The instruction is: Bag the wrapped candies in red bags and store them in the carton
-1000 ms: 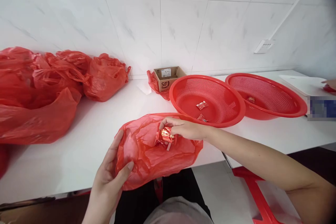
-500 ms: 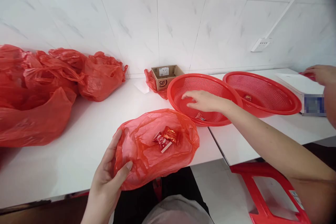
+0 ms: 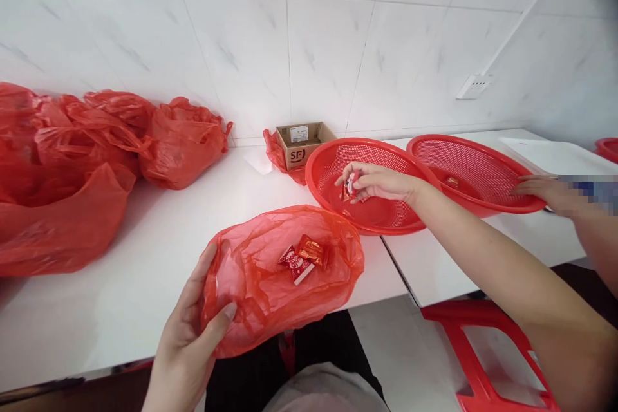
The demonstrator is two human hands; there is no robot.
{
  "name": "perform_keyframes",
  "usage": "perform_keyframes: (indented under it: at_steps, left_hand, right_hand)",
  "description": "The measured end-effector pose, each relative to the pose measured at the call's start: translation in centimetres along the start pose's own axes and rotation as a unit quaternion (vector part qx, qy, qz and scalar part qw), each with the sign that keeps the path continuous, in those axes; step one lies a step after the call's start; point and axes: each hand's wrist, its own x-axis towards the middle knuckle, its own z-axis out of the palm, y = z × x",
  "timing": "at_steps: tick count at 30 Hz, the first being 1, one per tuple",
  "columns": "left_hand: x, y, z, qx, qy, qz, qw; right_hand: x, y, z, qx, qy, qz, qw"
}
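My left hand (image 3: 190,322) grips the near-left rim of a thin red plastic bag (image 3: 251,296), thumb inside and fingers outside. The bag's mouth is spread wide. Inside it lie a red-and-white wrapped candy (image 3: 294,264) and an orange-gold wrapped candy (image 3: 311,249). My right hand (image 3: 379,181) is over the nearer red perforated basket (image 3: 319,174), its fingers closed on small wrapped candy (image 3: 351,185) with red, white and some orange showing. Whether that is one piece or more, I cannot tell.
A second red basket (image 3: 483,151) with a small wrapped piece (image 3: 452,181) adjoins on the right; another person's hand (image 3: 535,187) touches its rim. A small cardboard box (image 3: 295,158) stands by the wall. Filled red bags (image 3: 178,141) crowd the left. A red stool (image 3: 463,341) is below right.
My right hand, empty and spread in the basket before, has closed on wrapped candy. The other person's hand has moved down onto the right basket's rim. My left hand still holds the bag.
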Motion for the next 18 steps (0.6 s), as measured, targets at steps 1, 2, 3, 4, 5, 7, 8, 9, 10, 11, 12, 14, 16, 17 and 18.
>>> perform_keyframes:
  at_steps: [1, 2, 3, 4, 5, 7, 8, 9, 10, 11, 12, 14, 16, 17, 18]
  left_hand:
    - [0.0, 0.0, 0.0, -0.001, -0.002, -0.001, 1.0]
    - [0.0, 0.0, 0.0, -0.003, -0.002, -0.002, 1.0]
    - [0.0, 0.0, 0.0, -0.004, -0.003, -0.002, 1.0]
    - [0.0, 0.0, 0.0, -0.004, -0.003, -0.002, 1.0]
    - [0.1, 0.0, 0.1, -0.002, -0.003, 0.0, 1.0]
    - [0.0, 0.1, 0.1, 0.005, -0.003, 0.005, 1.0]
    - [0.0, 0.1, 0.1, 0.008, -0.004, 0.007, 1.0]
    - [0.0, 0.1, 0.2, 0.007, -0.004, 0.007, 1.0]
    - [0.0, 0.1, 0.2, 0.002, -0.004, 0.006, 1.0]
    - [-0.1, 0.2, 0.3, -0.004, -0.003, 0.004, 1.0]
    - [-0.1, 0.2, 0.3, -0.01, -0.002, 0.002, 1.0]
    - [-0.2, 0.3, 0.5, -0.015, 0.0, 0.002, 1.0]
    - [-0.3, 0.4, 0.5, -0.011, 0.001, 0.004, 1.0]
    - [-0.3, 0.4, 0.5, -0.01, 0.001, 0.004, 1.0]
    - [-0.3, 0.4, 0.5, -0.01, 0.001, 0.002, 1.0]
  right_hand:
    - [-0.3, -0.5, 0.1, 0.093, -0.007, -0.038, 0.995]
    - [-0.7, -0.9, 0.3, 0.158, -0.024, -0.067, 0.985]
    - [-0.9, -1.3, 0.6, 0.202, -0.046, -0.089, 0.974]
    - [-1.1, -1.7, 1.1, 0.232, -0.07, -0.106, 0.965]
    - [-1.3, -2.0, 1.6, 0.25, -0.092, -0.119, 0.956]
    - [-1.3, -2.5, 2.9, 0.27, -0.125, -0.141, 0.944]
    - [-1.3, -2.8, 3.6, 0.273, -0.135, -0.151, 0.94]
    - [-1.2, -3.1, 4.5, 0.272, -0.144, -0.16, 0.938]
    - [-1.2, -3.4, 5.4, 0.264, -0.155, -0.168, 0.937]
    - [-1.2, -3.7, 6.4, 0.247, -0.166, -0.174, 0.939]
    - [-1.2, -4.1, 7.5, 0.221, -0.18, -0.18, 0.942]
    - [-1.1, -4.8, 9.1, 0.139, -0.203, -0.189, 0.951]
    - [-0.8, -5.3, 9.6, 0.046, -0.174, -0.204, 0.962]
    - [-0.5, -5.3, 9.2, 0.005, -0.125, -0.212, 0.969]
    - [0.0, -5.2, 8.4, -0.034, -0.055, -0.215, 0.974]
